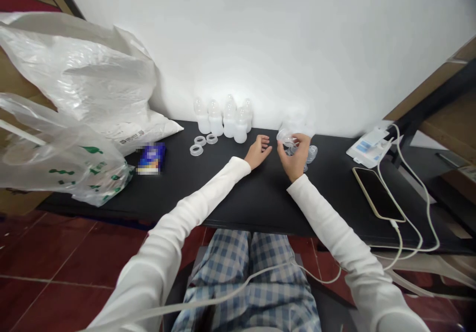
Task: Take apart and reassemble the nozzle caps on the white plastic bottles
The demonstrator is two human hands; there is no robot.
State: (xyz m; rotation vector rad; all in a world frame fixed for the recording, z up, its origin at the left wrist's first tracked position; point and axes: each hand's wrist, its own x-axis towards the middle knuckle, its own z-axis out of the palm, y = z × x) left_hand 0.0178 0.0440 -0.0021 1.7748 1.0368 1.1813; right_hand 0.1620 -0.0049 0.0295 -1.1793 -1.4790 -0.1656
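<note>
My right hand pinches a clear, round plastic cap between thumb and fingers, above the black table. Just behind it, whitish bottles stand against the wall, hard to make out. Beside and partly under this hand lie more clear domed plastic pieces. My left hand rests over the middle of the table, holding nothing, fingers loosely bent and apart. Several milky baby bottles with clear domed tops, one at the front, stand upright behind and left of it. Three translucent rings lie left of those bottles.
A big white plastic bag and a clear bag with green print take up the left side, near a blue packet. On the right are a phone with its cable and a white-and-blue package.
</note>
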